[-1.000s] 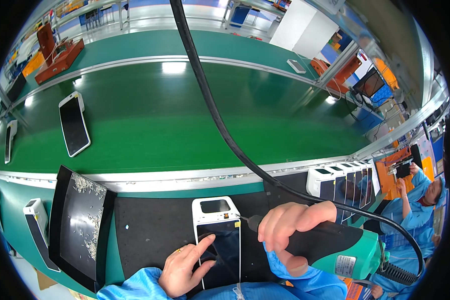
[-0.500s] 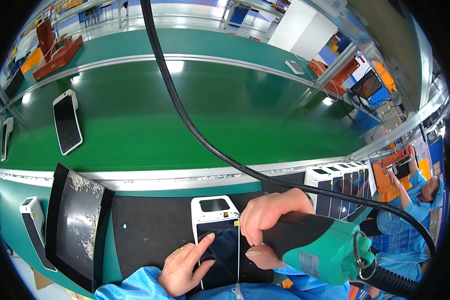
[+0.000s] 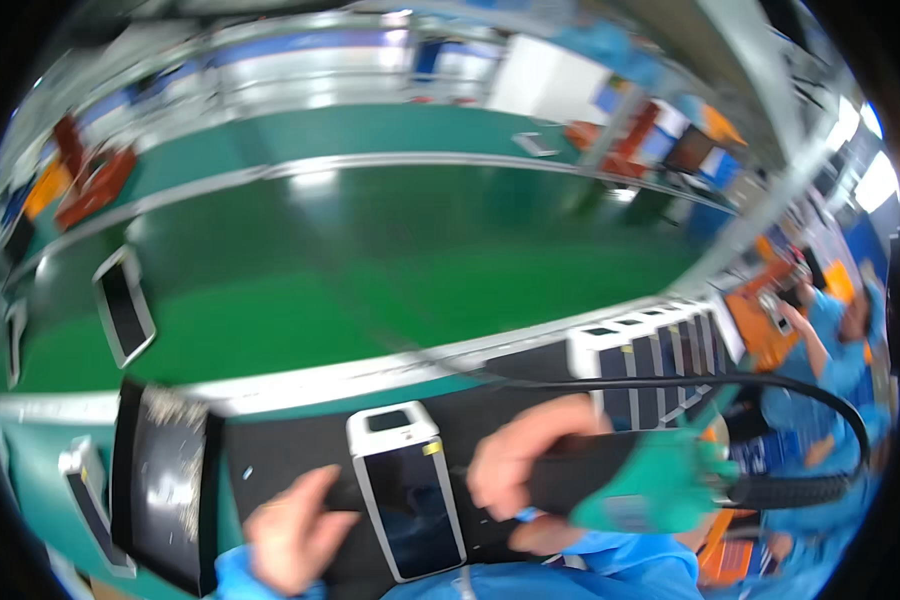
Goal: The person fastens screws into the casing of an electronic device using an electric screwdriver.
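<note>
A white handheld device (image 3: 410,505) with a large dark screen and a smaller window at its top lies on the black mat (image 3: 255,440) before me. Left of it, my left hand (image 3: 292,528) is off the device, slightly blurred, with thumb and fingers apart and nothing between them. My right hand (image 3: 525,465) wraps around the black grip of a green electric screwdriver (image 3: 650,485), held to the right of the device. The screwdriver's tip is hidden by my hand. A black cable (image 3: 820,392) loops near the tool's thick end.
A black tray (image 3: 160,480) with many small screws stands at the left, beside another white device (image 3: 95,510). Several white devices (image 3: 620,365) stand in a row at the right. A green conveyor belt (image 3: 400,270) runs beyond, carrying a device (image 3: 125,310). A co-worker (image 3: 815,340) sits at the right.
My left hand has come off the device's screen and moved left. The device now lies tilted and further left. My right hand still grips the screwdriver; the whole view has shifted and blurred.
</note>
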A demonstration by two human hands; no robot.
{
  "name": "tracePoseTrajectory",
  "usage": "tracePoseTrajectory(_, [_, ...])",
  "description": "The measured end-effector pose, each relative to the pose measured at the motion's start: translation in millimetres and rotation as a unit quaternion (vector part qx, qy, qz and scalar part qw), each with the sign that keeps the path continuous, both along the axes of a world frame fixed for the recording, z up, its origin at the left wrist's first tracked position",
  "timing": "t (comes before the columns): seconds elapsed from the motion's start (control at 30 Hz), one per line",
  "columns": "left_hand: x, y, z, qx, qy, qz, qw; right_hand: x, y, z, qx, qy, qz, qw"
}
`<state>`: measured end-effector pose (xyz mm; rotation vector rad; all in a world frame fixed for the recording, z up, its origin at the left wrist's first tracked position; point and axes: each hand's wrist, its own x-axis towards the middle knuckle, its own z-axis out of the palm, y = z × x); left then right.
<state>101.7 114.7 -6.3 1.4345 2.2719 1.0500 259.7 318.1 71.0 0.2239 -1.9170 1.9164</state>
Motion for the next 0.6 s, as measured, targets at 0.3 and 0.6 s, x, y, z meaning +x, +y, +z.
tracePoseTrajectory(0.3, [-156.0,-104.0,-28.8,-0.191,-0.059,0.007,0.98,-28.1,-33.7,-9.9,-0.079,0.039,-0.104,0.991])
tracePoseTrajectory(0.6, [-157.0,-96.6,-61.0,-0.161,0.0,0.021,0.987,-25.1,-25.9,-5.3,-0.079,0.041,-0.066,0.994])
